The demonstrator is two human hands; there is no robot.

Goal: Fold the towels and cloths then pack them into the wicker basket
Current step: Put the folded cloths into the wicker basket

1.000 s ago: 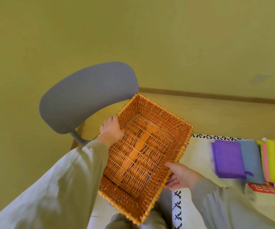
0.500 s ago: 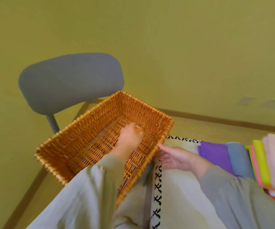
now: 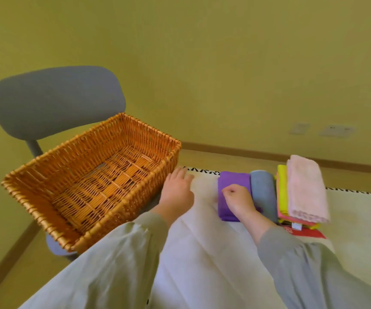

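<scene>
Both hands have let go of the basket. My left hand (image 3: 176, 192) now lies flat with straight fingers on the white cover (image 3: 202, 241), just beside the basket's near wall. My right hand (image 3: 239, 201) has crossed over and sits with fingers curled down on the purple cloth (image 3: 233, 179), gripping its top fold as far as I can judge.

A second ago I held the wicker basket (image 3: 79, 157) tilted by its two sides. Now it stands level on the grey chair (image 3: 52, 101) with nothing in it. I read that as the basket being placed and the packing about to begin, purple cloth first.

The folded goods lie in a row to the right, well apart from the basket. The purple cloth touches a blue-grey towel (image 3: 263, 190). Next comes a stack topped by a pink towel (image 3: 305, 188), with a yellow-green cloth (image 3: 282, 186) just under it.

Several things are hard to make out:
- The chair seat is almost wholly hidden under the basket, and my left sleeve (image 3: 113, 264) covers the basket's near corner.
- The stack's lower layers show only as coloured edges, so I cannot count them.
- A red item (image 3: 302, 233) lies under the stack — its print is too blurred to read.
- My right fingertips are tucked out of sight, so how firm the grip is remains unclear.
</scene>
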